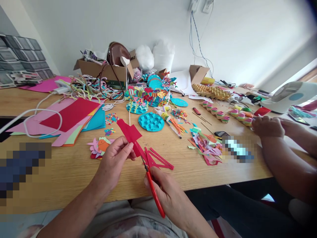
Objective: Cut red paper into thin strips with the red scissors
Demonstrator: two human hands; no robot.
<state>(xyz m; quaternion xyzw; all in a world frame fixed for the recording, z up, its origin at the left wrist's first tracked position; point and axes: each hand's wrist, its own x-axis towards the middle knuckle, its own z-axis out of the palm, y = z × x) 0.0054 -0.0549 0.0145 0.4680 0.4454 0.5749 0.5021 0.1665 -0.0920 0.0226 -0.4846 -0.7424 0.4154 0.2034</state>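
Observation:
My left hand point(116, 157) pinches a piece of red paper point(131, 134) above the front of the wooden table point(74, 172). My right hand point(164, 186) is closed on red-handled scissors point(152, 186), whose blades meet the paper's lower edge. Cut red strips point(158, 160) hang from the paper beside the blades. A small paper flower-and-fish cutout point(100, 147) lies just left of my left hand.
Coloured paper sheets point(71, 117) and a white cable point(37, 115) lie at left. Teal paper discs point(151, 121), paper scraps point(206, 145), sticks and a cardboard box point(106, 71) fill the middle and back. Another person's hands point(269, 127) work at right near a white device point(289, 96).

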